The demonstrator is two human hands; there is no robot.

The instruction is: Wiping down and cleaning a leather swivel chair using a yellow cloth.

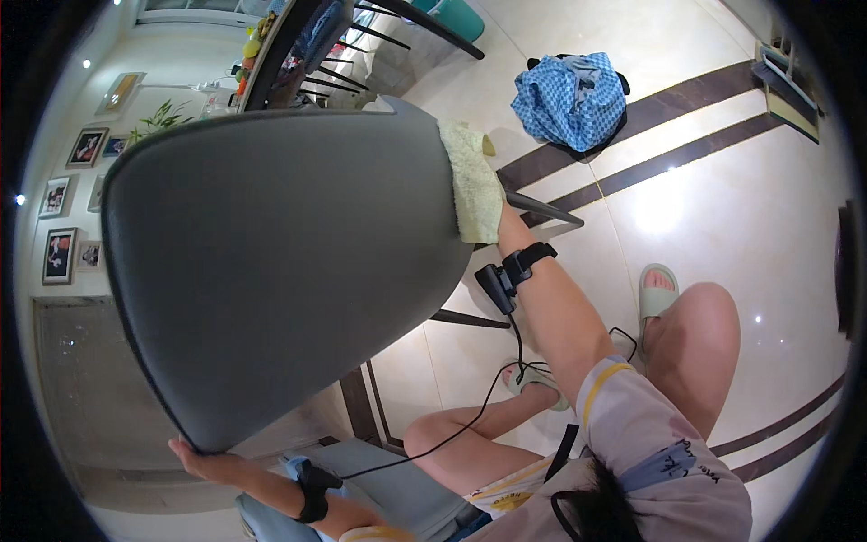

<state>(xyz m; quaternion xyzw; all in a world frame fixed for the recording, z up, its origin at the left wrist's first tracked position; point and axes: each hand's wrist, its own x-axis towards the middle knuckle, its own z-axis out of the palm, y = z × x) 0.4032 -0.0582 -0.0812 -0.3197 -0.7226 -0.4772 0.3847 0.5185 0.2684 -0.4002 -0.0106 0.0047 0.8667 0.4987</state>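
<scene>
A grey chair backrest (291, 257) with a smooth, leather-like cover fills the left and middle of the view, tilted. My left hand (206, 464) holds its lower left corner, with some fingers hidden behind the edge. At the opposite edge, a pale yellow terry cloth (474, 183) drapes over the rim. My right hand (506, 213) is against the chair there, inside or behind the cloth, which hides its fingers. Dark chair legs (545, 206) show beyond the backrest.
A black cable (433, 437) runs between the wrist-strapped devices. Blue checkered fabric (572, 101) sits on a low dark support on the tiles. A table (271, 61) stands at the top, a teal bin (457, 19) near it. A broom and dustpan (789, 88) are top right, a blue-grey seat (379, 481) below.
</scene>
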